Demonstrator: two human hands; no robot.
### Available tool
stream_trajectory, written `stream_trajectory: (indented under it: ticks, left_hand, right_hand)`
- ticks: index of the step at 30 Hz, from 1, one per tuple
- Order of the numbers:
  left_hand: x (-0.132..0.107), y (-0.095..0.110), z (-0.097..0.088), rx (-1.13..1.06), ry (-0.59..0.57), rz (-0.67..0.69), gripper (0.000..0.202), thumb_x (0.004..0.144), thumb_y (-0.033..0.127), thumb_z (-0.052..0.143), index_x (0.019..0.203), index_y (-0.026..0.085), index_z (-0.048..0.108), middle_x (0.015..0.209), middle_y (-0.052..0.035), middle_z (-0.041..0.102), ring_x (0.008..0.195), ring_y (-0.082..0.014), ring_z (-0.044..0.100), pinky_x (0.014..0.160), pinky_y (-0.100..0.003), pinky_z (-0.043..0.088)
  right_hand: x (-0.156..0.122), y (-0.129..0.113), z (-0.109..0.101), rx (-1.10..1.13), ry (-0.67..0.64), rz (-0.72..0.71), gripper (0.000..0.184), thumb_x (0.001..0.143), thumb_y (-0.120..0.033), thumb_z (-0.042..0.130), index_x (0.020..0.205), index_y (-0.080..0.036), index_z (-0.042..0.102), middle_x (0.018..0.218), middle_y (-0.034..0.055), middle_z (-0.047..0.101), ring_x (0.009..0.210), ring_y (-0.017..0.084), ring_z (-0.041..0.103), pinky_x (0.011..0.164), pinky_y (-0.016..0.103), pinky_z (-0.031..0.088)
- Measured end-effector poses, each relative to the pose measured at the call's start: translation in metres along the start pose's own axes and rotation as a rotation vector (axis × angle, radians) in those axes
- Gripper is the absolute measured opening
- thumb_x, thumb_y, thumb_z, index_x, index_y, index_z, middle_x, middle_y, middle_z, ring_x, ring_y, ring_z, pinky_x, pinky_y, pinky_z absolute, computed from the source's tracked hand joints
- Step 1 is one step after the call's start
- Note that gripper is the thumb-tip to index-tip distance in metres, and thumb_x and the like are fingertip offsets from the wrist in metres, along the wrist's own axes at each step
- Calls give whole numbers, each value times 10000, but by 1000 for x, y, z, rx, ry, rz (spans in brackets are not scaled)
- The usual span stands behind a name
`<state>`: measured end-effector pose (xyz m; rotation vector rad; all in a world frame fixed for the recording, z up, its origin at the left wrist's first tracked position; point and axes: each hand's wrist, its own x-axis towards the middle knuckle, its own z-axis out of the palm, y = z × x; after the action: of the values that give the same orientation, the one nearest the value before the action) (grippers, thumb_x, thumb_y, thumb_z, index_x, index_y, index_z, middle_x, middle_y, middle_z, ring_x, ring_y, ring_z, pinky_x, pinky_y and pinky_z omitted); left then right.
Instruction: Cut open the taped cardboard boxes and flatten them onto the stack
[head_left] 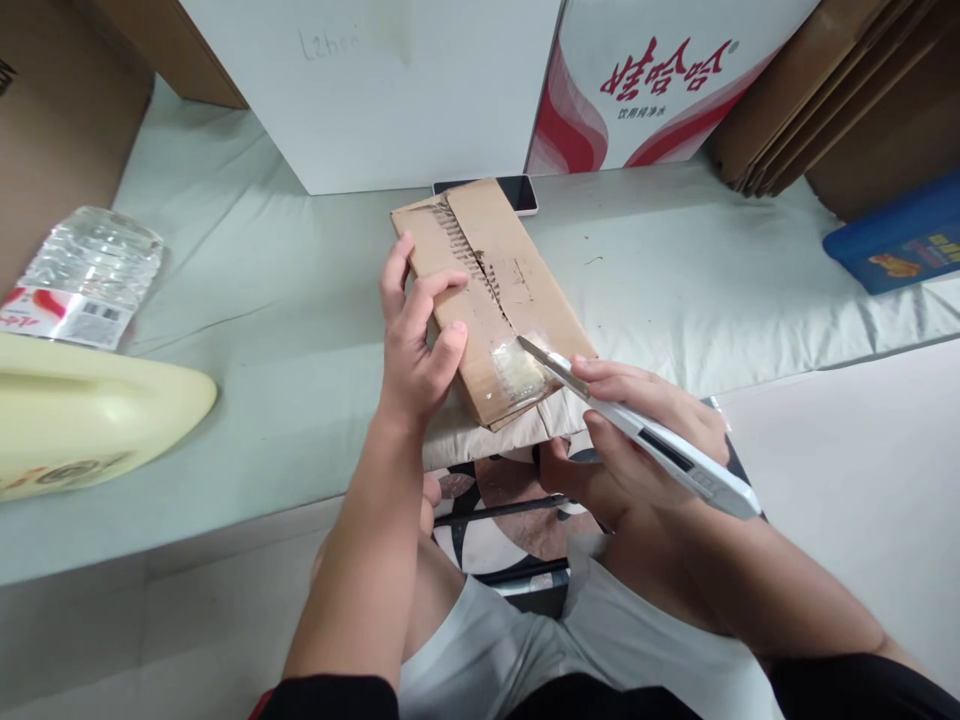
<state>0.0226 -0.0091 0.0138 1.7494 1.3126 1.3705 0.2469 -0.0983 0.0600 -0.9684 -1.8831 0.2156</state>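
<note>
Left hand (415, 345) is down on the cardboard box (517, 275), fingers loosely spread and pressing on its top, not wrapped around it. The box lies flat near the front edge of the bed (285, 300), tilted toward the person. Right hand (637, 420) has its fingers closed tight round the utility knife (660, 445), blade tip touching the clear tape (519, 368) at the box's near end. A phone (523, 190) peeks out behind the box; a water bottle (86, 265) lies at the left edge.

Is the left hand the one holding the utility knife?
No, the right hand grips the utility knife, while the left hand presses down on the cardboard box.
</note>
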Motion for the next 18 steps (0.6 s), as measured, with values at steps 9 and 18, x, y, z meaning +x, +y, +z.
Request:
stream_trajectory:
  ticks: [9,18]
  left_hand:
    - [1,-9,1,10,24,71,541,876,749,509,1141,316,698,1679,-21,393,1606,-325,261,1329,-494,271]
    - [5,-21,5,-5,32,109,569,835,773,539,1148,323,692,1661,-41,413,1559,-355,323,1294,-535,307]
  right_hand:
    - [1,5,-2,31,7,-42,372,870,-102,698,1216,-239,690,1107,59,798,1027,232,793,878,361,693]
    - [1,7,-9,127,31,-117,344,857,-92,711,1194,-161,701,1040,91,795,1003,234,790,871,348,694]
